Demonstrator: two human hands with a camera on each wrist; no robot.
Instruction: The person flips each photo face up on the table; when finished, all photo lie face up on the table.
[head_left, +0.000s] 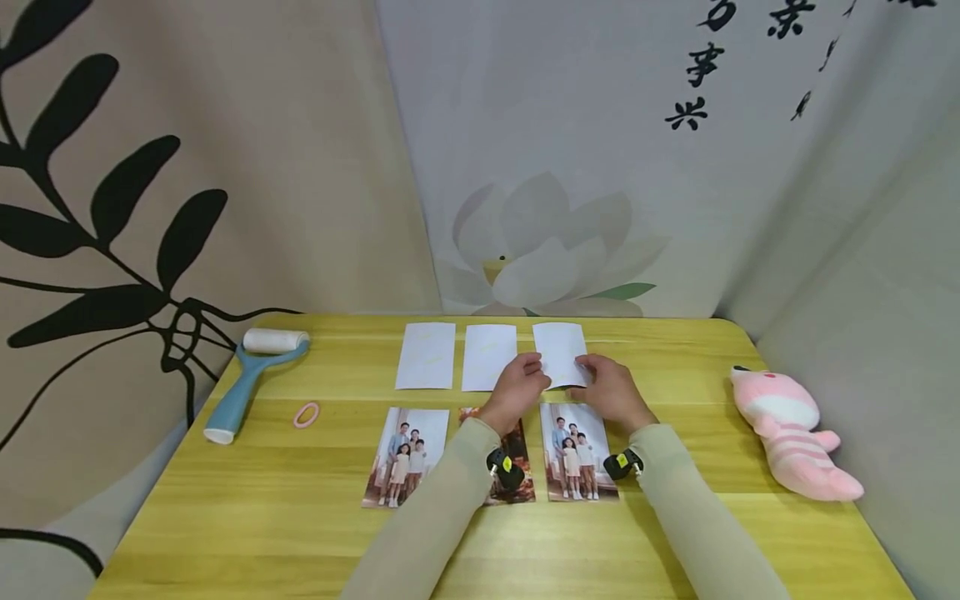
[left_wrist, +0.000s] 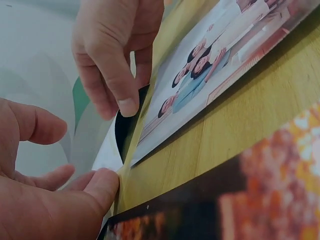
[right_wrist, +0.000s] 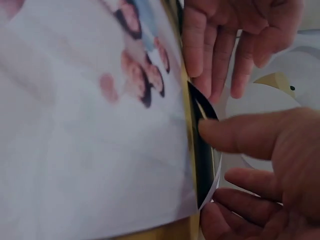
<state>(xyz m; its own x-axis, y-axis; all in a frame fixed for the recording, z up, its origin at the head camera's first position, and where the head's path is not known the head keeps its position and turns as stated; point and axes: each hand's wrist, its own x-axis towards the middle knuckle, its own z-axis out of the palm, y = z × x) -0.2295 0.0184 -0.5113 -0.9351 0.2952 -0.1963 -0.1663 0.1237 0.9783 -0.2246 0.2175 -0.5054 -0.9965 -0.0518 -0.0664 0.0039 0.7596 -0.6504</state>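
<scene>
Three white-backed cards lie in a far row in the head view. At the rightmost white card (head_left: 561, 354), both hands meet its near edge, which bows up and shows a dark underside (right_wrist: 204, 165). My left hand (head_left: 516, 390) pinches the left near corner between thumb and fingers. With the thumb against the dark underside and fingers behind the white back, my right hand (head_left: 613, 392) pinches the right side. Just below lies a family photo (head_left: 573, 467), face up. An autumn-coloured photo (head_left: 517, 467) is partly hidden under the left forearm.
Another family photo (head_left: 405, 458) lies left of the forearm. The other white cards (head_left: 425, 357) (head_left: 489, 357) sit farther left. A blue-handled lint roller (head_left: 255, 375) and a pink ring (head_left: 306, 415) are at left; a pink plush toy (head_left: 795, 437) rests at the table's right edge.
</scene>
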